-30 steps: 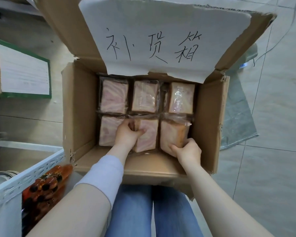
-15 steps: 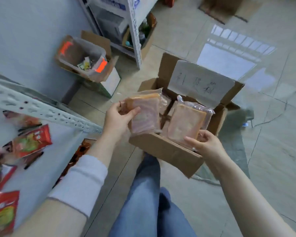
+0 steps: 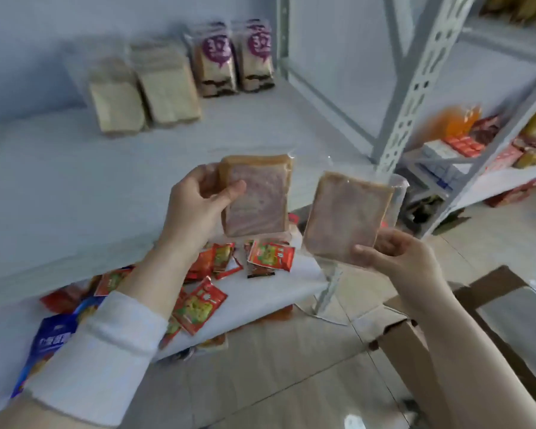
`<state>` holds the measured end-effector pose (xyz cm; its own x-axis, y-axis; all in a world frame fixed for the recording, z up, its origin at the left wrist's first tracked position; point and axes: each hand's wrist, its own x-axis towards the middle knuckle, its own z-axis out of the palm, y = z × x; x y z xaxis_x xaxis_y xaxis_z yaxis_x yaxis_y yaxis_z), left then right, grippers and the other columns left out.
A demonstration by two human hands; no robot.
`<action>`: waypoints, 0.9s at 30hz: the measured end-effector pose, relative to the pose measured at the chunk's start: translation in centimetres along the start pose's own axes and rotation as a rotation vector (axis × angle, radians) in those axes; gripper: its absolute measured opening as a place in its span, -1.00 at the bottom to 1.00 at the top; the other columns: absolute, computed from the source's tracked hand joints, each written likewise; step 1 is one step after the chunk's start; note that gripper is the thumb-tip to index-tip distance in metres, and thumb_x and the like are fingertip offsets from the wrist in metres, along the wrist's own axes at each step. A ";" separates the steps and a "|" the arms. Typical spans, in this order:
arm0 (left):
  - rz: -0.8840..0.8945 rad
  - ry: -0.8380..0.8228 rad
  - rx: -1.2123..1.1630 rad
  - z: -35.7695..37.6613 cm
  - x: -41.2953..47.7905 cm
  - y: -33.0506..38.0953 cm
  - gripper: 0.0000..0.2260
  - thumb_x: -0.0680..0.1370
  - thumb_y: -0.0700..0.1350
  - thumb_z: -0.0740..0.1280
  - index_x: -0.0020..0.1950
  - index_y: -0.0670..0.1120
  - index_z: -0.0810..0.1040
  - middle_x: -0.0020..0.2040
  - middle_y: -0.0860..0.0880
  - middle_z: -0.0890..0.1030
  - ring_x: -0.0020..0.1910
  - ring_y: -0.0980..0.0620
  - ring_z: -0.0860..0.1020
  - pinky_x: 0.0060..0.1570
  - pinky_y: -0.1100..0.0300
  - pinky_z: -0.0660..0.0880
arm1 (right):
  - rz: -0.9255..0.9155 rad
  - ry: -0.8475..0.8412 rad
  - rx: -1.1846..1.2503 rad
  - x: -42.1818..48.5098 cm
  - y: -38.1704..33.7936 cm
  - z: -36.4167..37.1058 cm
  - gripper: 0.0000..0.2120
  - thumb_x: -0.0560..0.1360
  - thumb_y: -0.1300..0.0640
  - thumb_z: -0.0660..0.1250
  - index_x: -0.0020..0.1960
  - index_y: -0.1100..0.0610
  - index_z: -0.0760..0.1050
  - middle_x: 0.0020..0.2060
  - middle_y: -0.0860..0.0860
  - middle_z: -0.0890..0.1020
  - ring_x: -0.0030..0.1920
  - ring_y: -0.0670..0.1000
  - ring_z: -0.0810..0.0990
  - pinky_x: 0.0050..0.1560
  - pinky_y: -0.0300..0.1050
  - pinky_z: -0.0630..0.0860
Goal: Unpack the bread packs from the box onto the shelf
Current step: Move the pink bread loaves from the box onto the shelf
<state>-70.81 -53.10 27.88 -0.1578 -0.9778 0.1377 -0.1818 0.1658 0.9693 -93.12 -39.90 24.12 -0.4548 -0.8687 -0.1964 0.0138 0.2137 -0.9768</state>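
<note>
My left hand (image 3: 198, 205) grips a clear-wrapped pack of pinkish sliced bread (image 3: 257, 196) by its left edge, thumb across the front. My right hand (image 3: 396, 258) holds a second bread pack (image 3: 347, 215) from below at its lower corner. Both packs are upright in the air in front of the white shelf (image 3: 75, 181). The cardboard box (image 3: 415, 351) shows only as a flap and corner at the lower right.
At the back of the shelf stand two pale bread packs (image 3: 143, 94) and two purple-labelled bags (image 3: 235, 57). Red snack sachets (image 3: 270, 255) and a blue packet (image 3: 47, 345) lie on the lower shelf. A white perforated upright (image 3: 415, 88) and another stocked rack (image 3: 477, 156) stand to the right.
Both hands lifted a bread pack each out of the box and carried them up and left. The view swung from the box to the shelf.
</note>
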 end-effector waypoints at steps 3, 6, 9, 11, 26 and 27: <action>0.025 0.118 0.025 -10.9 2.7 -0.9 -0.85 0.43 -0.16 0.43 -0.14 0.08 0.54 -0.15 0.15 0.62 -0.15 0.21 0.59 -0.06 0.26 0.50 | -0.061 -0.090 0.019 2.1 -3.1 10.9 -0.82 0.32 0.35 0.45 -0.15 0.13 0.58 -0.36 -0.09 0.70 -0.31 -0.14 0.67 -0.24 -0.34 0.60; 0.042 0.235 0.025 -20.3 5.6 -2.7 -0.83 0.43 -0.19 0.43 -0.15 0.08 0.54 -0.17 0.15 0.62 -0.23 0.29 0.58 -0.07 0.24 0.50 | -0.085 -0.171 0.016 4.4 -5.1 21.5 -0.82 0.32 0.30 0.47 -0.13 0.11 0.59 -0.30 -0.05 0.72 -0.21 0.00 0.68 -0.14 -0.15 0.60; 0.034 0.314 0.035 -27.3 8.6 -4.9 -0.80 0.41 -0.20 0.45 -0.14 0.09 0.54 -0.18 0.13 0.60 -0.25 0.27 0.56 0.01 0.12 0.52 | -0.150 -0.190 -0.030 7.1 -6.4 30.8 -0.81 0.31 0.30 0.49 -0.18 0.05 0.59 -0.35 -0.11 0.70 -0.23 -0.01 0.65 -0.07 -0.11 0.55; 0.019 0.362 0.037 -30.7 11.2 -6.3 -0.81 0.38 -0.16 0.46 -0.13 0.09 0.54 -0.17 0.10 0.60 -0.19 0.15 0.56 0.06 0.02 0.52 | -0.176 -0.194 -0.022 9.0 -7.4 36.1 -0.80 0.32 0.31 0.48 -0.19 0.05 0.56 -0.35 -0.11 0.67 -0.29 -0.11 0.61 -0.11 -0.21 0.54; 0.010 0.564 -0.014 -43.4 35.9 -16.8 -0.81 0.45 -0.21 0.41 0.02 -0.06 0.50 -0.16 0.06 0.56 -0.16 0.10 0.53 0.02 0.10 0.49 | -0.288 -0.041 -0.192 28.2 -10.1 63.6 -0.68 0.51 0.16 0.29 0.23 0.20 0.37 0.13 0.11 0.54 0.15 0.11 0.50 0.22 -0.12 0.35; 0.019 0.568 -0.003 -43.3 36.8 -17.2 -0.81 0.45 -0.21 0.42 0.02 -0.06 0.50 -0.16 0.06 0.57 -0.16 0.11 0.53 0.03 0.13 0.49 | -0.272 -0.024 -0.204 29.2 -10.2 64.3 -0.67 0.51 0.15 0.29 0.25 0.17 0.35 0.18 0.15 0.51 0.17 0.14 0.49 0.30 -0.03 0.33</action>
<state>-31.47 -97.52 25.13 0.3856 -0.8902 0.2426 -0.1812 0.1848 0.9659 -49.31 -96.16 22.83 -0.3963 -0.9158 0.0651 -0.2853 0.0555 -0.9568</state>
